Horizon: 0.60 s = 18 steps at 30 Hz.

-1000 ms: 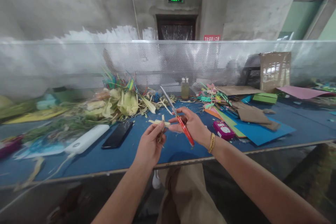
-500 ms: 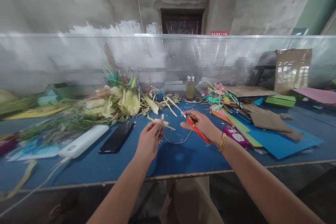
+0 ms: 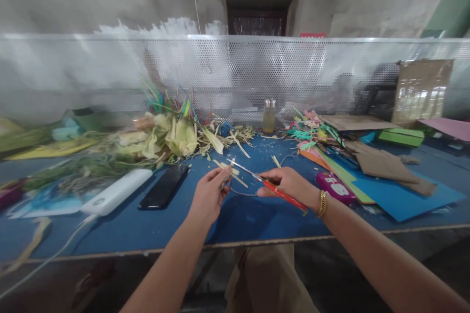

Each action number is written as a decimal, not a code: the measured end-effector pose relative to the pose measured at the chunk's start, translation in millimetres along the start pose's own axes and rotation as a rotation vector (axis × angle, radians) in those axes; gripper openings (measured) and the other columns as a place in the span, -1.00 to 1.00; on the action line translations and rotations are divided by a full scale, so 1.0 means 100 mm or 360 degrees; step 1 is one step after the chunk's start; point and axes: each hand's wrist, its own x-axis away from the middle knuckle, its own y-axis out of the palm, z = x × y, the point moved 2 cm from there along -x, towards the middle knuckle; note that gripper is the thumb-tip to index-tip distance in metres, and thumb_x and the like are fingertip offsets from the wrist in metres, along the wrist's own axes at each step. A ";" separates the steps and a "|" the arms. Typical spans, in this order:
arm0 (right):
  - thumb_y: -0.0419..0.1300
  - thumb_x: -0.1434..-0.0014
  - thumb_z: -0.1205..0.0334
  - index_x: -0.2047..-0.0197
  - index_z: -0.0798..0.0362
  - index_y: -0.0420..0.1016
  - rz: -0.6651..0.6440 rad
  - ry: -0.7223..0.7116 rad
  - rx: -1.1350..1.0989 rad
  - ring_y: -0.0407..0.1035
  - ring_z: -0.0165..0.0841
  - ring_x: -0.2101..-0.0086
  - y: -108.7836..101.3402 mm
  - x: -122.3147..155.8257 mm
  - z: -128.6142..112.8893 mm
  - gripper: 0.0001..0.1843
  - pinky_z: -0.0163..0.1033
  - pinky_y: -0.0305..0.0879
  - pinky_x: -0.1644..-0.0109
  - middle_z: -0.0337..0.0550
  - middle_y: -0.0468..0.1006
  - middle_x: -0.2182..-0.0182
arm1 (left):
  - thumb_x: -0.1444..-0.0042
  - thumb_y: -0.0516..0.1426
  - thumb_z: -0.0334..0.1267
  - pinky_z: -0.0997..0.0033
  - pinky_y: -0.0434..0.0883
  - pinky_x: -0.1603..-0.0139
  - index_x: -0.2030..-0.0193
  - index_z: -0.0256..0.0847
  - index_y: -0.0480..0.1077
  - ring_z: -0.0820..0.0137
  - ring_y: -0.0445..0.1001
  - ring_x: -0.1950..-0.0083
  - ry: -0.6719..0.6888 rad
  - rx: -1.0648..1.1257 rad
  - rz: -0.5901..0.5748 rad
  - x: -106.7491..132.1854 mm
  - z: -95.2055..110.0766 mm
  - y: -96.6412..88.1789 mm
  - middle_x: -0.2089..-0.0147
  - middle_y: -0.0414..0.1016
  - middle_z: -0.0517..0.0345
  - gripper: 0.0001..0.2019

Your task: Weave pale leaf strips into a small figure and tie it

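Between the thumb and fingers of my left hand (image 3: pixel 211 193) are pinched pale yellow-green strips (image 3: pixel 235 172) that look like dried husk or stalk. My right hand (image 3: pixel 288 186) is closed around red-handled scissors (image 3: pixel 277 189). Their metal blades point up and left, with the tips at the strips by my left fingertips; I cannot tell whether they touch. A thin cord (image 3: pixel 242 193) lies on the blue table (image 3: pixel 253 225) below the hands. A short pale piece (image 3: pixel 275 161) lies just beyond my right hand.
To the left are a black phone (image 3: pixel 164 187), a white power bank (image 3: pixel 117 191) with a cable, and a heap of husks (image 3: pixel 181 137). A glass bottle (image 3: pixel 269 116) stands at the back. Coloured paper (image 3: pixel 400 200), cardboard (image 3: pixel 385 161) and a purple box (image 3: pixel 335 188) lie right.
The scissors have swung lower, their tips now at the strips in my left hand. A short pale piece now shows beyond my right hand. The view has tilted down slightly.
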 end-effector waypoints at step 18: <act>0.37 0.10 -0.05 0.23 0.07 0.62 -0.0065 0.0142 -0.0063 0.16 -0.50 0.56 -0.05 0.11 -0.01 -0.58 -0.36 0.08 0.47 -0.32 0.41 0.57 | 0.31 0.43 -0.15 0.66 0.22 0.57 0.39 -0.30 0.47 0.62 0.30 0.52 -0.0041 -0.0135 -0.0046 -0.06 -0.04 0.02 0.48 0.38 0.24 -0.63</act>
